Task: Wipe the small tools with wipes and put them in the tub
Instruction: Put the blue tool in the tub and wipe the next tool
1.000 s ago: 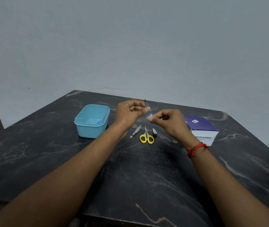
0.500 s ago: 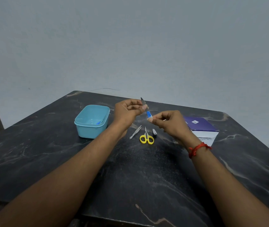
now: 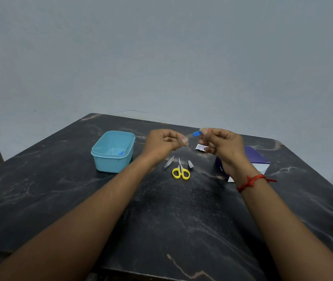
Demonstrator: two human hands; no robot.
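A thin metal tool with a blue handle [image 3: 196,134] is held level above the table between both hands. My left hand [image 3: 164,141] pinches its metal end. My right hand [image 3: 221,145] pinches the blue handle end. A small white printed wipe piece [image 3: 201,148] shows just under my right fingers; whether they hold it I cannot tell. The light blue tub [image 3: 100,161] stands to the left with a small blue item [image 3: 121,152] inside. Tweezers [image 3: 168,163], yellow-handled scissors [image 3: 180,171] and a nail clipper [image 3: 190,164] lie on the table below my hands.
A purple and white box [image 3: 258,160] lies at the right, partly behind my right wrist, which wears a red thread. The dark marble table [image 3: 182,220] ends near a grey wall behind; its front edge is close to me.
Both hands shifted right and slightly apart. The tool turned from pointing up out of my left hand to lying nearly level. The white wipe piece now shows under my right hand.
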